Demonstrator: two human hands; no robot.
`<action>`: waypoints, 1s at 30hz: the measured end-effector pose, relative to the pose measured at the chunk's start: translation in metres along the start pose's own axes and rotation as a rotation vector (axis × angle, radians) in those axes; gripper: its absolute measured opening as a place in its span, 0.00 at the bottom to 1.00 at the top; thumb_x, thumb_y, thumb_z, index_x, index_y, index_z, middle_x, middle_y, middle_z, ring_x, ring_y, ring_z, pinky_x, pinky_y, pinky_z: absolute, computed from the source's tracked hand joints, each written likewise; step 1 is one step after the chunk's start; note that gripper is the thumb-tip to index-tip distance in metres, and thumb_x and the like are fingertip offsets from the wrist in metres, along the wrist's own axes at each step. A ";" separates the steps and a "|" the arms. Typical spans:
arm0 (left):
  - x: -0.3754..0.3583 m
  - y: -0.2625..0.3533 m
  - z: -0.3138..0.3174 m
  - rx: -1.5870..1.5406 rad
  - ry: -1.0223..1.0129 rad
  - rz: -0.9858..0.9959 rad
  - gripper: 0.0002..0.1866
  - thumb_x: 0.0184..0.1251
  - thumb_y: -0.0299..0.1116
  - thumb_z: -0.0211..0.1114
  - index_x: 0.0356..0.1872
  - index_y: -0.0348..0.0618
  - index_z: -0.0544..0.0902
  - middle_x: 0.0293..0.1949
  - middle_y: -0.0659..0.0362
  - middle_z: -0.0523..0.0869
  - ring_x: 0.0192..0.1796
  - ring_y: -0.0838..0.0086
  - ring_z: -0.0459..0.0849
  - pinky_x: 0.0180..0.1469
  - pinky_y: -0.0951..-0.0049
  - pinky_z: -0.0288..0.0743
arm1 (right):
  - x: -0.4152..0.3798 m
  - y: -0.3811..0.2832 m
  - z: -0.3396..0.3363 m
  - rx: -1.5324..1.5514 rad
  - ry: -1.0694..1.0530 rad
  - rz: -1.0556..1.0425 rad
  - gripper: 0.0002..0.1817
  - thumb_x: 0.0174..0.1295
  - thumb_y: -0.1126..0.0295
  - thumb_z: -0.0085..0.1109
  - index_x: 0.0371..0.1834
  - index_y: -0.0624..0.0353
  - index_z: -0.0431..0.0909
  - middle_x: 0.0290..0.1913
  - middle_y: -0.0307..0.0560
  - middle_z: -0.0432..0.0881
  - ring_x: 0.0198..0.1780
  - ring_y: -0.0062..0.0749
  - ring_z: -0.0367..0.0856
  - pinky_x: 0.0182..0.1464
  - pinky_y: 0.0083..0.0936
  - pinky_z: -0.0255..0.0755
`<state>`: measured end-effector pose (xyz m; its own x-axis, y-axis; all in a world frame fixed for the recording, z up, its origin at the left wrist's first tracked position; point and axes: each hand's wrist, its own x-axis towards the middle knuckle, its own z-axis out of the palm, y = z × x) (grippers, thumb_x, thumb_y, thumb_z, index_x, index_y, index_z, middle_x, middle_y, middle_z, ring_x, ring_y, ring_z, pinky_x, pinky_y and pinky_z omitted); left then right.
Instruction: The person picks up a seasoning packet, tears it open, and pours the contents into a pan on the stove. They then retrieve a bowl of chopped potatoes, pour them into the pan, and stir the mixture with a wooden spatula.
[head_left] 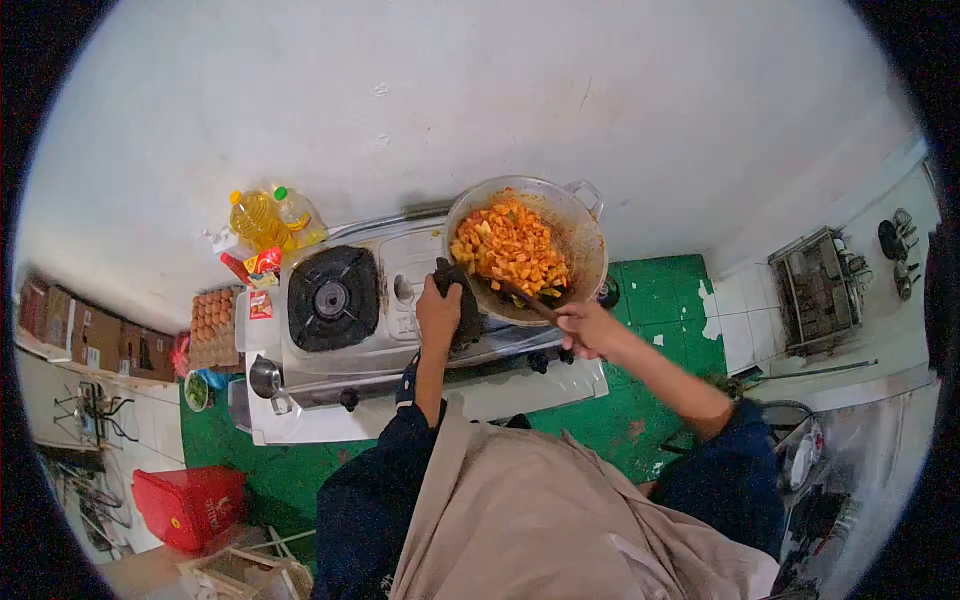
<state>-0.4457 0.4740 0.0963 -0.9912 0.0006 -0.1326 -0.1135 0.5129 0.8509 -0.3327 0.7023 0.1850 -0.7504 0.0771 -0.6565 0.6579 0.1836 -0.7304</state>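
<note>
A large metal wok (588, 245) sits on the right side of the stove (400, 355), filled with orange-red, sauce-coated diced food (515, 240). My right hand (590, 331) is closed around the handle of a brown wooden spatula (530, 300), whose far end is down in the food. At the wok's left side, my left hand (440, 312) grips a dark cloth (455, 285) against the rim; the wok handle beneath it, if there is one, is hidden. A metal spoon (403, 288) lies on the stovetop left of that hand.
An unused black burner (333, 298) is on the stove's left. Oil bottles (258, 218), red packets (262, 267) and an egg tray (213, 328) stand beyond it. A small metal pot (266, 377) sits at the front left corner. A red bin (190, 507) stands on the floor.
</note>
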 end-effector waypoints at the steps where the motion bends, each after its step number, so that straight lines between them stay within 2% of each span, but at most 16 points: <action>1: -0.001 0.002 -0.002 -0.003 -0.011 -0.006 0.34 0.57 0.44 0.60 0.60 0.27 0.65 0.50 0.36 0.77 0.52 0.47 0.78 0.54 0.58 0.70 | 0.002 0.009 0.009 0.133 -0.006 -0.012 0.14 0.66 0.67 0.49 0.53 0.58 0.71 0.22 0.44 0.75 0.14 0.23 0.68 0.12 0.17 0.59; 5: 0.005 -0.004 0.000 -0.028 -0.048 -0.033 0.33 0.57 0.43 0.60 0.59 0.29 0.67 0.49 0.37 0.78 0.51 0.47 0.78 0.53 0.58 0.70 | 0.004 0.032 0.021 0.560 -0.089 -0.055 0.14 0.67 0.66 0.49 0.54 0.56 0.68 0.23 0.41 0.73 0.15 0.21 0.66 0.12 0.15 0.56; 8: 0.008 -0.011 0.006 -0.030 0.020 -0.011 0.30 0.56 0.43 0.60 0.56 0.31 0.69 0.45 0.39 0.80 0.49 0.48 0.79 0.52 0.58 0.71 | 0.004 0.044 0.020 0.839 -0.166 -0.036 0.15 0.67 0.64 0.50 0.54 0.54 0.67 0.24 0.41 0.72 0.16 0.20 0.66 0.12 0.15 0.56; 12: 0.001 0.001 -0.004 -0.060 -0.042 -0.035 0.33 0.56 0.42 0.59 0.59 0.31 0.67 0.49 0.38 0.78 0.52 0.48 0.78 0.54 0.58 0.70 | 0.003 0.068 0.010 1.085 -0.288 -0.047 0.17 0.67 0.61 0.49 0.56 0.54 0.67 0.24 0.40 0.72 0.16 0.19 0.64 0.13 0.15 0.57; 15: 0.004 -0.004 0.000 -0.059 -0.022 -0.022 0.33 0.56 0.42 0.59 0.59 0.30 0.67 0.50 0.38 0.78 0.52 0.48 0.77 0.54 0.58 0.70 | -0.014 0.080 0.006 1.134 -0.270 -0.028 0.21 0.68 0.61 0.45 0.62 0.55 0.64 0.22 0.37 0.68 0.15 0.17 0.61 0.14 0.14 0.58; 18: 0.006 -0.014 0.009 -0.039 0.056 0.012 0.30 0.56 0.42 0.60 0.56 0.29 0.69 0.48 0.38 0.79 0.51 0.48 0.78 0.53 0.58 0.70 | -0.032 0.085 -0.001 1.104 -0.235 -0.109 0.22 0.69 0.60 0.42 0.63 0.58 0.63 0.20 0.38 0.69 0.15 0.20 0.63 0.14 0.17 0.59; 20: 0.005 -0.013 0.011 -0.045 0.088 0.008 0.28 0.57 0.41 0.60 0.53 0.29 0.70 0.45 0.39 0.80 0.49 0.48 0.79 0.52 0.58 0.70 | -0.044 0.062 -0.001 0.941 -0.127 -0.153 0.20 0.68 0.62 0.42 0.59 0.60 0.68 0.19 0.37 0.70 0.13 0.18 0.63 0.12 0.15 0.56; 22: -0.005 0.009 -0.008 -0.110 -0.008 -0.005 0.27 0.57 0.41 0.60 0.52 0.28 0.70 0.45 0.38 0.80 0.49 0.48 0.79 0.52 0.57 0.70 | -0.035 0.035 -0.002 0.785 -0.045 -0.176 0.19 0.68 0.63 0.42 0.57 0.60 0.70 0.18 0.36 0.71 0.12 0.16 0.62 0.10 0.14 0.54; 23: -0.009 0.017 -0.013 -0.142 -0.057 -0.012 0.27 0.58 0.41 0.60 0.52 0.28 0.70 0.45 0.38 0.80 0.49 0.48 0.78 0.52 0.57 0.70 | -0.022 0.024 -0.001 0.777 -0.045 -0.196 0.18 0.68 0.63 0.42 0.56 0.60 0.71 0.18 0.36 0.71 0.11 0.15 0.62 0.10 0.14 0.53; 25: -0.007 0.009 -0.005 -0.086 0.007 0.017 0.27 0.58 0.41 0.59 0.52 0.28 0.70 0.44 0.38 0.80 0.48 0.47 0.79 0.51 0.57 0.70 | 0.011 0.014 0.001 0.760 -0.048 -0.239 0.17 0.68 0.63 0.42 0.53 0.59 0.73 0.18 0.36 0.72 0.10 0.14 0.61 0.09 0.14 0.52; 28: -0.006 0.006 -0.001 -0.038 0.061 0.027 0.27 0.58 0.41 0.59 0.53 0.28 0.70 0.44 0.38 0.80 0.48 0.46 0.79 0.51 0.57 0.70 | 0.034 0.025 0.002 0.865 -0.108 -0.156 0.16 0.68 0.63 0.41 0.52 0.58 0.73 0.18 0.36 0.71 0.10 0.15 0.61 0.09 0.14 0.52; 30: -0.002 0.001 0.002 -0.021 0.088 0.042 0.29 0.57 0.41 0.60 0.54 0.28 0.69 0.45 0.37 0.80 0.49 0.46 0.78 0.52 0.57 0.70 | 0.011 0.045 0.004 0.823 -0.152 -0.134 0.15 0.69 0.63 0.42 0.52 0.57 0.72 0.18 0.37 0.70 0.10 0.16 0.61 0.09 0.14 0.53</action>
<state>-0.4434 0.4760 0.0963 -0.9971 -0.0543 -0.0524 -0.0725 0.4963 0.8651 -0.3114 0.7071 0.1443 -0.8471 -0.0381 -0.5301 0.4456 -0.5943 -0.6695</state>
